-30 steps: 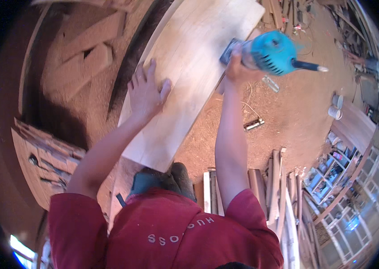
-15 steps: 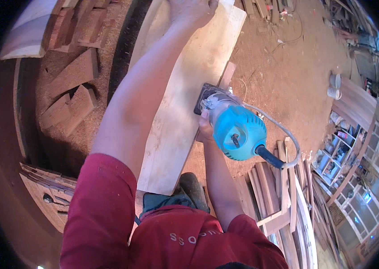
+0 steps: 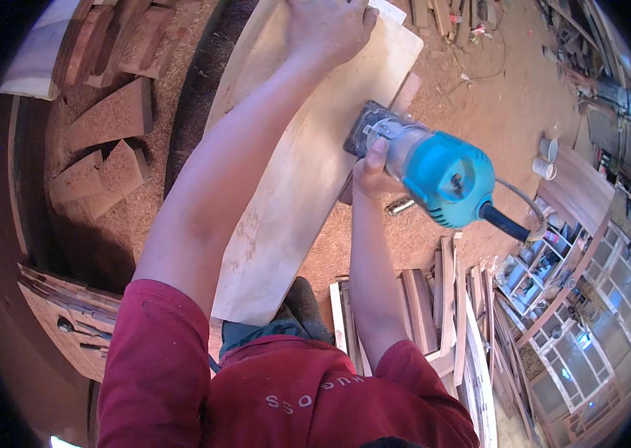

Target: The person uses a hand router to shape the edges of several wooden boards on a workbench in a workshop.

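Observation:
A long pale wooden board (image 3: 285, 201) runs away from my lap. My left hand (image 3: 334, 31) rests palm down on its far part, thumb apart, with the other fingers partly cut off by the view's top edge. My right hand (image 3: 376, 173) is wrapped round the clear lower housing of a teal trim router (image 3: 450, 179). The router's dark base (image 3: 369, 128) lies at the board's right edge, and its motor leans out to the right. The router's bit is hidden. A reddish wood piece (image 3: 405, 93) sticks out under the board's right edge.
Wood offcuts (image 3: 110, 116) lie at the left among sawdust. The router's cord (image 3: 528, 198) trails right. Stacked wood strips (image 3: 446, 299) stand at my right, near white window-like frames (image 3: 591, 328). Two white pots (image 3: 547, 158) sit farther off.
My right hand and the router have moved farther away and to the right along the board's edge. The motor now leans more to the right. My left hand stays on the board.

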Demonstrator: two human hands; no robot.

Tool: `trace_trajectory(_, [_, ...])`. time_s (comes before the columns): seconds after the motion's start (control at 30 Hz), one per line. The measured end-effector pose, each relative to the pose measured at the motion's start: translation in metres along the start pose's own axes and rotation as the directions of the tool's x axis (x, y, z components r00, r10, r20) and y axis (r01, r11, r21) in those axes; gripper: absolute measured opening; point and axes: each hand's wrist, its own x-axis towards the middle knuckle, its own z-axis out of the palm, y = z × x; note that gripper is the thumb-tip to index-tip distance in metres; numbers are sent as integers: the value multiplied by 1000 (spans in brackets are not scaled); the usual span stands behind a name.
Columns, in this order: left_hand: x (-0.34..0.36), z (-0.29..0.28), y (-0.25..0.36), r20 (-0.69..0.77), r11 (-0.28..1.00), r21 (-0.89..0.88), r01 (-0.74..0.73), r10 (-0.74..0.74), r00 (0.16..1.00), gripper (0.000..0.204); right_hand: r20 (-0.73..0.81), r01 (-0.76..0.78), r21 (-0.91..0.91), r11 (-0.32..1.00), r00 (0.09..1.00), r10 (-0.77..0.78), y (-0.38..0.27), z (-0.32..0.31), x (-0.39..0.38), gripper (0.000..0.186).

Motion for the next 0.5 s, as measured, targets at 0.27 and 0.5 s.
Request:
trace_trajectory(0.27, [1,-3,0,24,1000,9,-8,8,1000,37,-149,165,-28,986,975,-167,15,27,38,77])
trace_trajectory(0.5, [3,-6,0,78,1000,-14,2,-1,997,38,-185,266,-16,964,947,-265,24,43,68,60])
